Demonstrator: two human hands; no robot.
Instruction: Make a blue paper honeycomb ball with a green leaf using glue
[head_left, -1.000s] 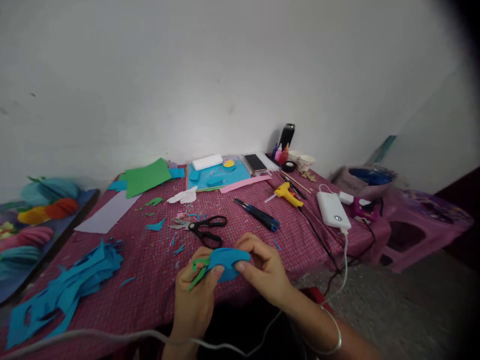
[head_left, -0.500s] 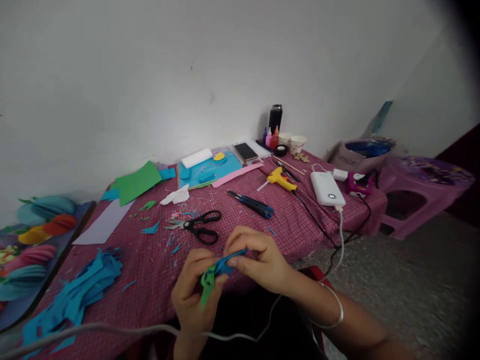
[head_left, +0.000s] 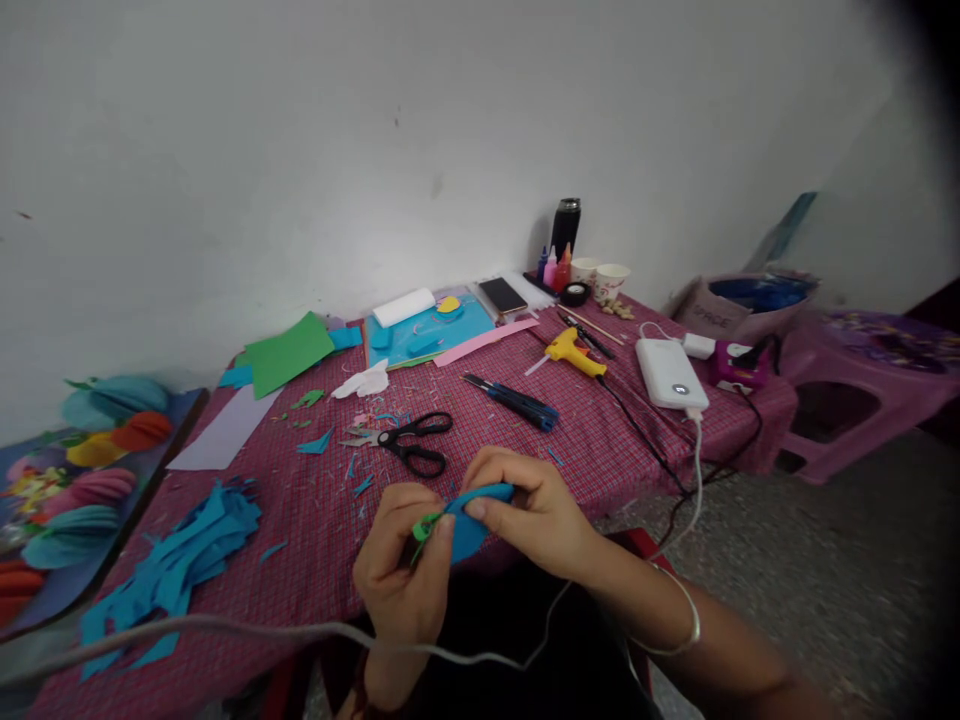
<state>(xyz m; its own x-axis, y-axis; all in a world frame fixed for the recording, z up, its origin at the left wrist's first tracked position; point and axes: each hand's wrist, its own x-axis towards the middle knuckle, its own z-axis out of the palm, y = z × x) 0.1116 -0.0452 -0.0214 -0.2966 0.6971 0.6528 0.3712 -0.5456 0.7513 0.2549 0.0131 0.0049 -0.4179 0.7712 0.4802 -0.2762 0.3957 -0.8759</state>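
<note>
Between both hands, close to the table's near edge, is a curved blue paper piece (head_left: 471, 535) with a small green paper part (head_left: 424, 527) at its left end. My left hand (head_left: 401, 560) pinches it where the green meets the blue, partly hiding the join. On the other end, the fingers and thumb of my right hand (head_left: 529, 505) are closed on the blue edge. Black-handled scissors (head_left: 405, 437) lie spread on the cloth just beyond my hands. Past them rests a blue and black utility knife (head_left: 517, 400).
A heap of blue paper strips (head_left: 187, 550) lies at left, beside a tray of paper fruits (head_left: 82, 490). Farther back are green paper (head_left: 289, 352) and a yellow glue gun (head_left: 574, 352). A white power bank (head_left: 670, 374) stands right, its cable (head_left: 330, 629) crossing near my lap.
The blue paper has turned in my fingers, showing a broader rounded face. The green part now sits more hidden behind my left thumb. The whole view has shifted slightly.
</note>
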